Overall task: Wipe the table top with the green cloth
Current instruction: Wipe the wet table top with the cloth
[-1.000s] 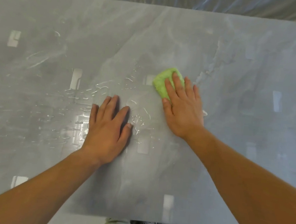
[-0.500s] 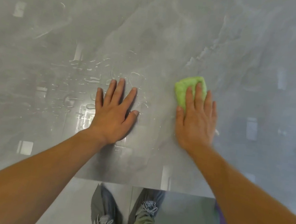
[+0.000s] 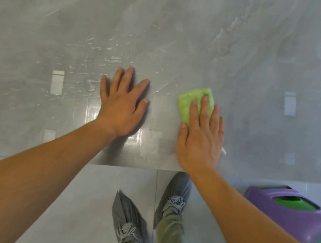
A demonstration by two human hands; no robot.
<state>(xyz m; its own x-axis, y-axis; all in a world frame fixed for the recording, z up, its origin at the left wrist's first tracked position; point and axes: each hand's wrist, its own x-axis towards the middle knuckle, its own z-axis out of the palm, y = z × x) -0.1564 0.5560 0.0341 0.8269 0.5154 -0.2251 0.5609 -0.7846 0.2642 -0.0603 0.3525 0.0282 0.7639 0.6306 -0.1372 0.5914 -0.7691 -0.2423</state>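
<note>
The grey marbled table top fills the upper two thirds of the head view. My right hand lies flat on the folded green cloth, pressing it to the table near the front edge; only the cloth's far end shows past my fingers. My left hand rests palm down on the bare table, fingers spread, a hand's width left of the cloth. Water drops and streaks glisten on the surface beyond and left of my left hand.
The table's front edge runs across the view below my wrists. Beneath it are grey floor tiles and my feet in grey shoe covers. A purple container with a green inside stands on the floor at the lower right.
My right hand has drawn the green cloth toward me and to the right, close to the front edge. The view tilted down, so the floor, my feet and the purple container came into sight.
</note>
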